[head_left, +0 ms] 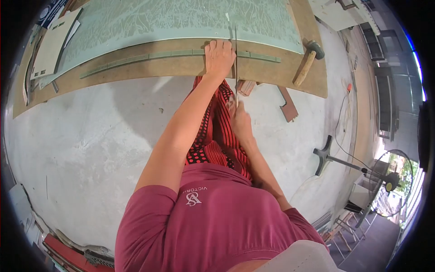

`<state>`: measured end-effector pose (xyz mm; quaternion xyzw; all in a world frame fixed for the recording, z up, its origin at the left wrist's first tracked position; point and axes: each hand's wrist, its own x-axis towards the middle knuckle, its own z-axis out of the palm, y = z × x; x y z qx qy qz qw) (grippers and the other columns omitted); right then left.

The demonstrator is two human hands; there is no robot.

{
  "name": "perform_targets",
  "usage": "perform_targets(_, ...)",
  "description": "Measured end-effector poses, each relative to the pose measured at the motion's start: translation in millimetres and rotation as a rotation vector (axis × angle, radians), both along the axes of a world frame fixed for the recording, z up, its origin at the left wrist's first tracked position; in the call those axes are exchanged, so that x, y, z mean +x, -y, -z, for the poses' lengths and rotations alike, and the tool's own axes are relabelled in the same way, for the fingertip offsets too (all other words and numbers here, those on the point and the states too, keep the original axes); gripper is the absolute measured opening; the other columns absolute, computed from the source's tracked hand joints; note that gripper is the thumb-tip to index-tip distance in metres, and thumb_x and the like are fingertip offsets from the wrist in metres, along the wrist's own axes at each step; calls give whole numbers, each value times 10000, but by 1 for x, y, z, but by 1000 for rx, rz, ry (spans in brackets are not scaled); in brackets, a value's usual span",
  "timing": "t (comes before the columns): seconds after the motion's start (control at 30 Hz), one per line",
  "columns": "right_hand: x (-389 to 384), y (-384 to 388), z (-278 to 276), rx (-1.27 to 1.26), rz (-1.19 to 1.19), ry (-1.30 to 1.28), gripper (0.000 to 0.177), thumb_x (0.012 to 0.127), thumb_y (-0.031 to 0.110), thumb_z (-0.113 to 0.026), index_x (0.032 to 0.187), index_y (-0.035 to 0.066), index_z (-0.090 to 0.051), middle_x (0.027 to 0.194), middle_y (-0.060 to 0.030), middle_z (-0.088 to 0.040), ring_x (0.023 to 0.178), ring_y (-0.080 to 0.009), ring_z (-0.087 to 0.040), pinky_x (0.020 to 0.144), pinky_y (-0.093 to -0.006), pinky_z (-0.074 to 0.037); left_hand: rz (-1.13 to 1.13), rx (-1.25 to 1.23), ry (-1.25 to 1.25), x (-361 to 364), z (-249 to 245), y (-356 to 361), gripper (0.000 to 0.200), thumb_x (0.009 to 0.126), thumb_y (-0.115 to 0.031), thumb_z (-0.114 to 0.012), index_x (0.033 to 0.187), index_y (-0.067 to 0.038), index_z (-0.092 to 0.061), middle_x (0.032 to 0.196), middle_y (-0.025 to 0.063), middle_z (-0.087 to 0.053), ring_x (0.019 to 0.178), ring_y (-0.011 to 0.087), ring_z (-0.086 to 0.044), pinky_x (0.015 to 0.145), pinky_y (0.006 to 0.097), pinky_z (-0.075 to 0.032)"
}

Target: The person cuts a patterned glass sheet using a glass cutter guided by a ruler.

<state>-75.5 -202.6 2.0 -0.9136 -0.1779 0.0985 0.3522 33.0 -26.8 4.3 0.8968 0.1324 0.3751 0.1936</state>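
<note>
The person is standing at the near edge of a brown bench (174, 68), facing 12 o'clock. A long, narrow greenish strip (176, 53) is lying across the bench close to that edge, running roughly from 9 to 3 o'clock, with thin crosswise lines dividing it into sections. The left hand (220, 58) is holding the strip down, its fingers curling over it. The right hand (241, 121), slightly blurred, is sitting lower, off the bench edge, and is grasping the near end of a saw (236, 68). The saw's thin blade is pointing toward 12 o'clock, showing edge-on and crossing the strip just to the 3 o'clock side of the left hand; how deep it is biting I cannot tell.

Beyond the strip, a pale green patterned sheet (181, 18) is covering much of the bench toward 12 o'clock. A hammer (305, 68) with a dark head and wooden handle is resting near the bench's 2 o'clock corner, and a pale panel (56, 41) is lying toward 10 o'clock. Below the bench edge, a notched brown board (288, 108) is showing toward 2 o'clock, over the grey floor (113, 158). A fan (391, 181) is appearing toward 4 o'clock.
</note>
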Motion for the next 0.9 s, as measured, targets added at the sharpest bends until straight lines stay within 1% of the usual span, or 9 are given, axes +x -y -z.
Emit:
perform_targets(0.07,35,-22,-30,-137,14,-55,297,965,267,-435,1027,-23,-449,731,-327,-593,739,-511,-585,616,-563,-463,-1,-9,-10,0,-1,-1,128,739,-163,-635,806,-81,-563,867,100,-555,862,292,-513,742,424,-376)
perform_targets(0.17,48,-32,-26,-132,9,22,290,968,270,-432,1032,-12,-453,755,-325,-601,756,-506,-587,638,-563,-463,-15,0,52,0,-1,-3,148,745,-146,-651,813,-106,-527,849,66,-543,855,281,-513,731,412,-372)
perform_targets(0.27,15,-10,-29,-220,61,-179,291,969,276,-430,1031,-6,-458,781,-330,-601,785,-500,-588,664,-562,-460,-7,-7,73,2,2,-3,144,748,-152,-647,814,-106,-528,851,65,-540,854,279,-512,729,416,-372)
perform_targets(0.4,-28,23,-7,-126,-3,-156,298,968,279,-434,1043,-8,-455,815,-336,-602,820,-499,-585,684,-560,-458,-7,-17,3,-2,0,-3,139,754,-159,-642,815,-104,-530,857,68,-541,855,279,-513,728,419,-372)
perform_targets(0.5,8,2,-19,86,-42,-69,305,968,274,-436,1033,-23,-464,827,-345,-595,832,-507,-578,683,-557,-453,-3,-6,34,0,-5,-1,136,758,-163,-639,816,-101,-532,856,71,-542,854,279,-513,726,422,-372)
perform_targets(0.57,44,-21,-43,-127,-5,-101,304,972,267,-433,1019,-29,-477,836,-351,-590,839,-516,-570,679,-555,-447,-7,9,26,-2,-3,-3,134,758,-163,-637,815,-100,-533,853,73,-545,849,281,-513,723,421,-372)
perform_targets(0.67,56,-28,-39,-124,-42,-53,355,959,288,-428,1089,-41,-453,820,-351,-583,838,-521,-555,668,-580,-432,-15,5,60,-1,-3,-3,135,758,-166,-635,816,-98,-534,849,74,-548,847,282,-513,723,420,-373)
perform_targets(0.7,48,-25,-35,-167,-2,-93,301,975,275,-432,1029,-16,-488,838,-353,-589,830,-518,-572,676,-545,-453,-10,12,61,-1,-2,-3,134,760,-169,-634,814,-97,-535,848,74,-550,846,281,-512,723,419,-373)
perform_targets(0.9,-22,20,-24,-43,1,-154,296,977,290,-421,1051,8,-478,829,-353,-592,825,-522,-570,673,-558,-454,-15,-9,46,-1,-1,-2,127,754,-162,-631,812,-95,-539,849,75,-551,845,283,-511,728,423,-376)
